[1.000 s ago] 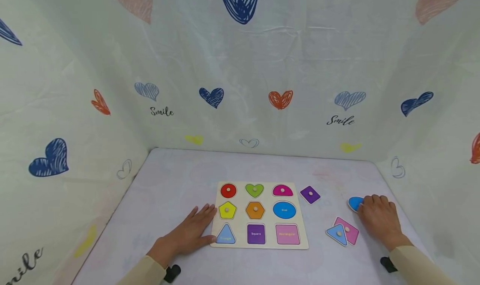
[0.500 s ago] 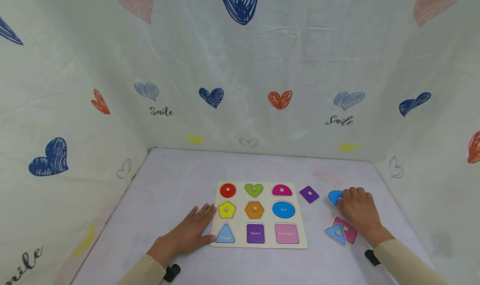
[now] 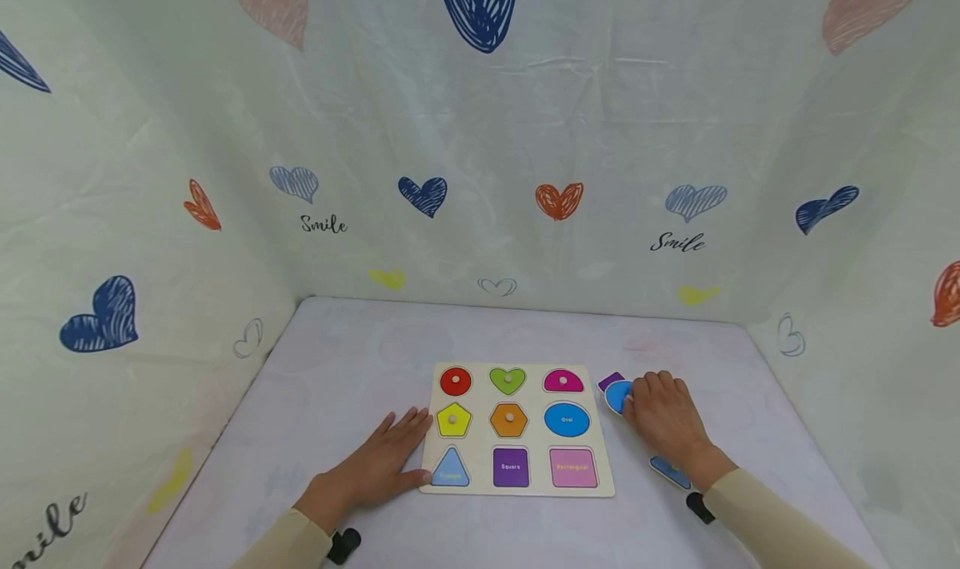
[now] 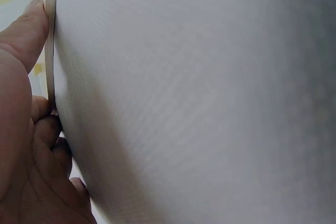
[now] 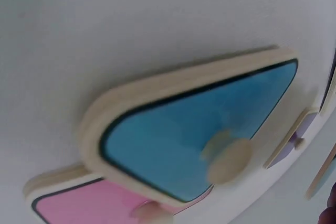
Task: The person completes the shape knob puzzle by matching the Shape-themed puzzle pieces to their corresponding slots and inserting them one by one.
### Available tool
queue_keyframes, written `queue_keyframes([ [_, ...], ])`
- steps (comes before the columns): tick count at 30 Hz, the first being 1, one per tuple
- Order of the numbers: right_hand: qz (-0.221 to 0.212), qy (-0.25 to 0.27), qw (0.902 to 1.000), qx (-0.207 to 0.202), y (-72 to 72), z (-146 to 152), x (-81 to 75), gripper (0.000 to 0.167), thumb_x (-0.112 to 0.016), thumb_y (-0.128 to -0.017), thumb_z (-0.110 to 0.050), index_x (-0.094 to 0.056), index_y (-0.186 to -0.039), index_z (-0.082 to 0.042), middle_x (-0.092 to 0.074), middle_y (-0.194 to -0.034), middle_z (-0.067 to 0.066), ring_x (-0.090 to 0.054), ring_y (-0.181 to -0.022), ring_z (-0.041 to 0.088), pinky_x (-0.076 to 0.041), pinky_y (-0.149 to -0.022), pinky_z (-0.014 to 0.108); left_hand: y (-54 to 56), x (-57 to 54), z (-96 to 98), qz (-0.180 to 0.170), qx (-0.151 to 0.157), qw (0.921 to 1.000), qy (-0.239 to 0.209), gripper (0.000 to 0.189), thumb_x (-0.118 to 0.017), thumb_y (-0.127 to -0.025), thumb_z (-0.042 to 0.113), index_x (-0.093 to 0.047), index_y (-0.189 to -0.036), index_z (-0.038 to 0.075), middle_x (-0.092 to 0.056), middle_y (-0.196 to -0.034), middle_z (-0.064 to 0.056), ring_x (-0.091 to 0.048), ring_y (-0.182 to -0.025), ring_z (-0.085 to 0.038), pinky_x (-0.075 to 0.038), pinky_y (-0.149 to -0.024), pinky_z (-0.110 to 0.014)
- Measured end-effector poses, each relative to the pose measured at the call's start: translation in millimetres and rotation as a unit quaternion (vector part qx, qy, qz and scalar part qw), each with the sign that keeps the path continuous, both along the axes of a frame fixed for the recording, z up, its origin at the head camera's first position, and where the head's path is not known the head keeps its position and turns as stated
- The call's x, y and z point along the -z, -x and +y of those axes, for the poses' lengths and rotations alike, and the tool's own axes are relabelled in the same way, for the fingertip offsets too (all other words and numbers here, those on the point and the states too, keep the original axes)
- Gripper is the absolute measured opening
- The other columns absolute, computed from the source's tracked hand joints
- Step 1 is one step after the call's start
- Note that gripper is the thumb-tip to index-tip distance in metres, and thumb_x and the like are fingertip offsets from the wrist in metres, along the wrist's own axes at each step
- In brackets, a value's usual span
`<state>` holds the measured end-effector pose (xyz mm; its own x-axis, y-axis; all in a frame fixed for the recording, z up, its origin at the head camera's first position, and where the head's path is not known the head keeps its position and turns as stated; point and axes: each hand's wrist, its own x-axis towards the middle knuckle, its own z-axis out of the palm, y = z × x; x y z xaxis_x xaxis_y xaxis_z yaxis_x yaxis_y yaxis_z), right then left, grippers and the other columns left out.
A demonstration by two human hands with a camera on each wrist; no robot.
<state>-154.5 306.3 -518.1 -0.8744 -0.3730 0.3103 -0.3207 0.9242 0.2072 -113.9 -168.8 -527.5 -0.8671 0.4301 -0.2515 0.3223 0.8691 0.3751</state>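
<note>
My right hand (image 3: 666,411) pinches a blue oval puzzle piece (image 3: 617,396), held to the right of the wooden shape puzzle board (image 3: 480,436). The oval overlaps a purple square piece (image 3: 610,379) in the head view; the fingers hide part of it. At the right edge of the right wrist view, the oval (image 5: 321,176) shows edge-on beside fingertips. My left hand (image 3: 378,461) rests at the board's left edge with fingers straight and the thumb on its lower left corner. In the left wrist view the thumb (image 4: 26,35) lies against the board's edge.
A blue triangle piece (image 5: 194,129) with a wooden knob lies partly over a pink rectangle piece (image 5: 94,203), both under the right forearm. The board bears several knobbed shapes, plus printed oval, triangle, square and rectangle spots. A heart-patterned curtain (image 3: 615,136) surrounds the table.
My right hand has carried the blue oval left from the table's right side to the purple square piece. Its forearm now covers most of the triangle and rectangle. The left hand has stayed put.
</note>
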Motion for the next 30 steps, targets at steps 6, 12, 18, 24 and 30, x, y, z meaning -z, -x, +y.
queue_keyframes([
  [6, 0.010, -0.007, 0.9996, -0.026, 1.4, -21.2, 2.4, 0.037, -0.084, -0.088, -0.025, -0.059, -0.096, 0.002, -0.054, -0.083, 0.012, -0.050, -0.084, 0.029, -0.044, -0.070, 0.038, 0.3, 0.5, -0.6, 0.003, 0.003, 1.0000, -0.001, 0.096, -0.069, -0.094, 0.062, -0.030, -0.168, 0.015, -0.030, -0.174, -0.001, -0.019, -0.164, -0.025, -0.012, -0.134, -0.054],
  [12, -0.007, -0.011, 0.9992, -0.039, -0.4, -43.7, 3.1, 0.043, -0.085, -0.088, -0.028, -0.063, -0.107, 0.003, -0.062, -0.096, 0.014, -0.055, -0.092, 0.029, -0.051, -0.077, 0.041, 0.0, -0.7, -0.4, 0.003, 0.004, 1.0000, -0.005, 0.096, -0.070, -0.093, 0.061, -0.031, -0.167, 0.015, -0.031, -0.174, -0.001, -0.020, -0.164, -0.026, -0.012, -0.134, -0.055],
  [18, -0.018, -0.013, 0.9979, -0.060, -2.2, -61.3, 7.7, 0.038, -0.082, -0.090, -0.028, -0.063, -0.105, 0.001, -0.061, -0.096, 0.013, -0.055, -0.096, 0.028, -0.053, -0.081, 0.042, -0.7, -2.0, -0.3, 0.008, 0.006, 0.9999, -0.005, 0.095, -0.070, -0.094, 0.060, -0.031, -0.167, 0.013, -0.031, -0.174, -0.003, -0.020, -0.164, -0.027, -0.013, -0.134, -0.055],
  [24, -0.022, -0.017, 0.9971, -0.071, -3.2, -73.3, 11.0, 0.037, -0.083, -0.089, -0.030, -0.064, -0.106, -0.002, -0.060, -0.093, 0.010, -0.054, -0.092, 0.024, -0.052, -0.079, 0.038, -2.1, -4.4, 0.4, 0.006, 0.006, 0.9999, -0.009, 0.095, -0.071, -0.094, 0.060, -0.032, -0.167, 0.013, -0.032, -0.174, -0.003, -0.021, -0.164, -0.027, -0.013, -0.133, -0.056],
  [30, -0.049, -0.028, 0.9964, -0.062, -3.1, -82.0, 9.9, 0.038, -0.079, -0.094, -0.032, -0.064, -0.113, -0.003, -0.063, -0.100, 0.009, -0.055, -0.098, 0.024, -0.055, -0.086, 0.040, -3.4, -6.2, 0.1, 0.008, 0.009, 0.9998, -0.014, 0.095, -0.072, -0.094, 0.059, -0.033, -0.166, 0.012, -0.033, -0.173, -0.004, -0.022, -0.163, -0.028, -0.014, -0.133, -0.056],
])
